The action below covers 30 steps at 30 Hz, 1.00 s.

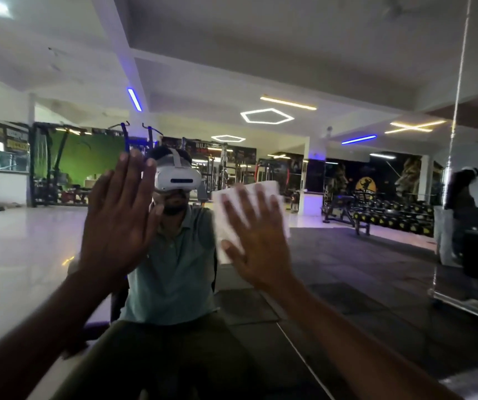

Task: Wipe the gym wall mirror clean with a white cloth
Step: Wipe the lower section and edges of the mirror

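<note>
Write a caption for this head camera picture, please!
Right hand presses cloth on mirror; left hand flat beside it.

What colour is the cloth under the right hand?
White, plain; the cloth shows best in the head view, under the right hand.

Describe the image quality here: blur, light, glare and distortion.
Head view: both hands, left hand and right hand, are motion-blurred, as is the white cloth; the room is dim, with bright glare on the floor at left; the wide-angle lens bends the mirror seam.
</note>
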{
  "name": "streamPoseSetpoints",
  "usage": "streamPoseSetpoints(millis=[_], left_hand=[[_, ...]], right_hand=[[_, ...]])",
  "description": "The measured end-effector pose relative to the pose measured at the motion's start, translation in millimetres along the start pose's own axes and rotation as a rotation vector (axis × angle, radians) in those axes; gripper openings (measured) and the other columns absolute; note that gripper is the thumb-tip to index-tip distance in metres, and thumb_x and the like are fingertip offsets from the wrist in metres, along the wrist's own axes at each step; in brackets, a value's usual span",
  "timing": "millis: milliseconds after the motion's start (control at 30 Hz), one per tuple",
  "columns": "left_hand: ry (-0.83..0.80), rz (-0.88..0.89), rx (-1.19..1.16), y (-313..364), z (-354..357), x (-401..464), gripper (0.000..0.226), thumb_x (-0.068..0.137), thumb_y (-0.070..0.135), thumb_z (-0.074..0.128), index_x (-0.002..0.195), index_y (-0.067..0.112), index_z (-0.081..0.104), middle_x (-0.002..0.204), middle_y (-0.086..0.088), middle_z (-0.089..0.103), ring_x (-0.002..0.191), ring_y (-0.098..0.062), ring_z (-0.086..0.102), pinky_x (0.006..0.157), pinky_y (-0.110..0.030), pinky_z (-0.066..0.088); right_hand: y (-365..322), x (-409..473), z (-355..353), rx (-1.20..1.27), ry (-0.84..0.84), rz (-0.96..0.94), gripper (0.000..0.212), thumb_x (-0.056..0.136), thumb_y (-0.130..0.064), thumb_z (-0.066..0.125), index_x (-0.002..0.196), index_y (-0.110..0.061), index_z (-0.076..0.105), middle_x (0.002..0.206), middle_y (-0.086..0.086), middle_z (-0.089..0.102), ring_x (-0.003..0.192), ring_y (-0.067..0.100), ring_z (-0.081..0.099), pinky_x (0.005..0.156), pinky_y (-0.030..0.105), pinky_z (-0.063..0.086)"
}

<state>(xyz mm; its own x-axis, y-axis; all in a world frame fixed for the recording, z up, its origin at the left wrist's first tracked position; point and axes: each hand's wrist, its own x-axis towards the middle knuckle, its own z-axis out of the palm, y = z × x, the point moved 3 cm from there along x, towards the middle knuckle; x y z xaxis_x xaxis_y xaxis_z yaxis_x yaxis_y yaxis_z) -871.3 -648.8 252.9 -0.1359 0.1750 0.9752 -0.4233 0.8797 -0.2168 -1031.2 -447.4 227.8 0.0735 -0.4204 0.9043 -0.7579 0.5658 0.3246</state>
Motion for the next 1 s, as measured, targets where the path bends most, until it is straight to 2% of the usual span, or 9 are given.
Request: streamPoseSetpoints(millis=[133,267,300,400,500,567,700,800,1000], left_hand=[[-0.045,-0.039,-0.035,6,-3,-21,0.070,0.107,0.035,0.039,0.166,0.003,0.019,0.174,-0.021,0.011,0.162,-0.035,0.010,0.130,-0.050,0.010],[-0.050,-0.049,-0.028,15,-2,-47,0.071,0.108,0.039,0.038,0.166,0.003,0.019,0.174,-0.022,0.010,0.163,-0.034,0.007,0.131,-0.048,0.007],[-0.052,-0.054,-0.032,16,-1,-48,0.071,0.108,0.038,0.038,0.166,0.003,0.018,0.174,-0.022,0.009,0.163,-0.033,0.007,0.131,-0.048,0.007],[-0.063,-0.056,-0.058,12,-2,-49,0.068,0.107,0.030,0.039,0.166,0.004,0.019,0.174,-0.021,0.010,0.163,-0.033,0.008,0.130,-0.049,0.009],[-0.088,0.035,-0.047,-5,-10,-51,0.062,0.109,0.024,0.037,0.167,0.008,0.021,0.175,-0.015,0.015,0.163,-0.028,0.012,0.128,-0.043,0.012],[-0.107,0.048,-0.053,-11,-16,-51,0.062,0.109,0.024,0.036,0.167,0.009,0.021,0.175,-0.014,0.015,0.163,-0.026,0.012,0.128,-0.043,0.013],[-0.147,-0.059,-0.108,-2,-26,-83,0.067,0.108,0.028,0.037,0.167,0.005,0.016,0.174,-0.020,0.010,0.163,-0.032,0.007,0.128,-0.047,0.012],[-0.195,-0.122,-0.099,3,-32,-133,0.071,0.105,0.024,0.040,0.166,0.001,0.014,0.174,-0.021,0.007,0.163,-0.035,0.003,0.129,-0.050,0.010],[-0.251,-0.157,-0.121,3,-29,-179,0.069,0.107,0.025,0.036,0.167,0.003,0.011,0.174,-0.023,0.004,0.163,-0.034,0.003,0.130,-0.049,0.008]], right_hand=[[97,-64,-6,-0.091,0.100,0.560,0.076,0.108,-0.059,0.013,0.169,-0.014,0.015,0.176,0.016,0.011,0.162,0.041,0.010,0.124,0.066,0.020],[55,-59,5,0.010,0.221,0.947,0.085,0.105,-0.066,0.014,0.168,-0.010,0.017,0.174,0.020,0.016,0.160,0.046,0.014,0.124,0.069,0.018],[23,-48,9,0.015,0.199,0.862,0.085,0.103,-0.064,0.025,0.169,-0.011,0.016,0.175,0.020,0.013,0.161,0.046,0.009,0.126,0.068,0.014],[-74,-35,21,0.051,0.004,0.285,0.083,0.102,-0.057,0.040,0.169,-0.016,0.014,0.176,0.018,0.003,0.161,0.047,-0.005,0.128,0.066,0.003],[-95,-48,23,0.040,-0.082,0.016,0.080,0.103,-0.054,0.046,0.169,-0.020,0.016,0.176,0.015,0.004,0.161,0.045,-0.005,0.126,0.068,0.008],[-65,-63,23,0.047,-0.064,0.061,0.077,0.104,-0.052,0.044,0.169,-0.021,0.016,0.177,0.012,0.005,0.162,0.042,-0.003,0.128,0.066,0.006],[39,-119,17,-0.023,0.042,0.642,0.076,0.105,-0.054,0.027,0.170,-0.016,0.012,0.176,0.016,0.008,0.162,0.043,0.006,0.124,0.069,0.015],[20,-112,22,0.004,0.121,0.913,0.084,0.102,-0.058,0.030,0.169,-0.012,0.010,0.175,0.020,0.011,0.160,0.046,0.010,0.123,0.070,0.017],[-157,-106,45,0.148,-0.114,0.210,0.088,0.101,-0.057,0.049,0.168,-0.017,0.009,0.175,0.020,0.001,0.160,0.050,-0.005,0.127,0.068,0.000]])
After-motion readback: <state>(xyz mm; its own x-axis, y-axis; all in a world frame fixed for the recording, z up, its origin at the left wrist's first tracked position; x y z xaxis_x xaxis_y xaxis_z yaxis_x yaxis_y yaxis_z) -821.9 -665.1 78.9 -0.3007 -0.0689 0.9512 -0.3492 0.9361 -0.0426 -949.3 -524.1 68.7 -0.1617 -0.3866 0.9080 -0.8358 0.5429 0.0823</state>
